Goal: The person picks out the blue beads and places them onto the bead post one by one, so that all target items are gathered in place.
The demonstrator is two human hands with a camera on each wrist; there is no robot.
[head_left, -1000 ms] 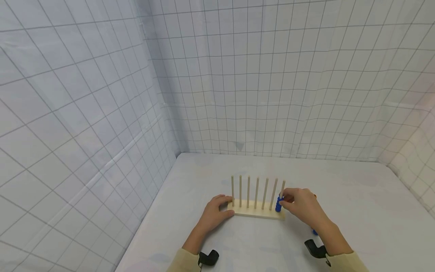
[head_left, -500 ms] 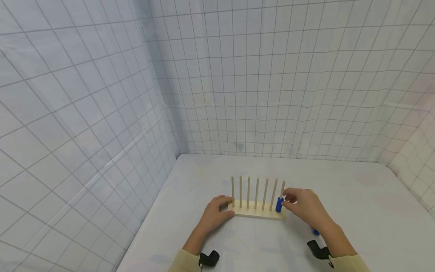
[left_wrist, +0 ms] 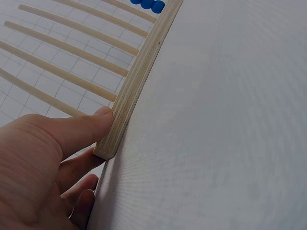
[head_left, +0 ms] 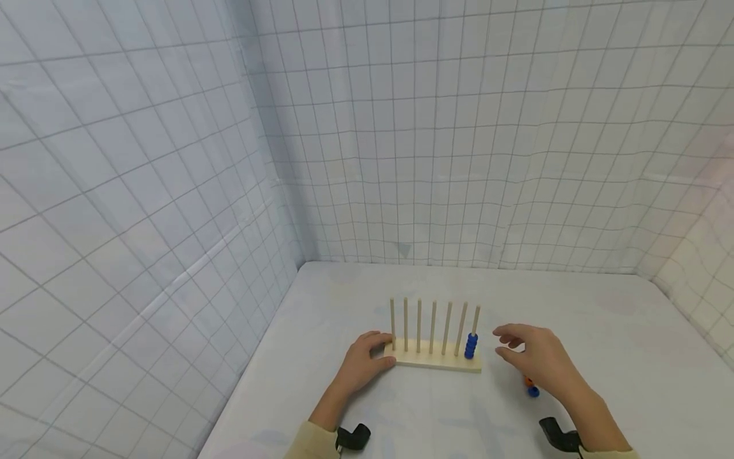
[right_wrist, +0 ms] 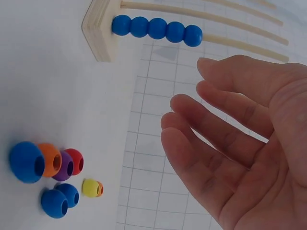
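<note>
A wooden bead rack [head_left: 432, 360], a flat base with a row of several upright rods, stands on the white table. Several blue beads [right_wrist: 157, 28] are stacked on its rightmost rod, down at the base; the other rods are bare. My left hand [head_left: 364, 360] grips the left end of the base. In the left wrist view, its thumb [left_wrist: 84, 132] presses the front edge and other fingers are partly hidden behind the end. To the right of the rack, my right hand [head_left: 539, 360] hovers apart from it, fingers loosely bent and holding nothing.
Loose beads lie right of the rack, partly under my right hand: blue [right_wrist: 26, 162], orange [right_wrist: 49, 158], purple [right_wrist: 63, 168], red [right_wrist: 75, 160] and yellow [right_wrist: 90, 188] among them. White grid-lined cloth walls [head_left: 447, 159] stand behind and beside the table.
My right hand has let go of the blue beads on the end rod and drawn back to the right and nearer. The left hand stays on the base.
</note>
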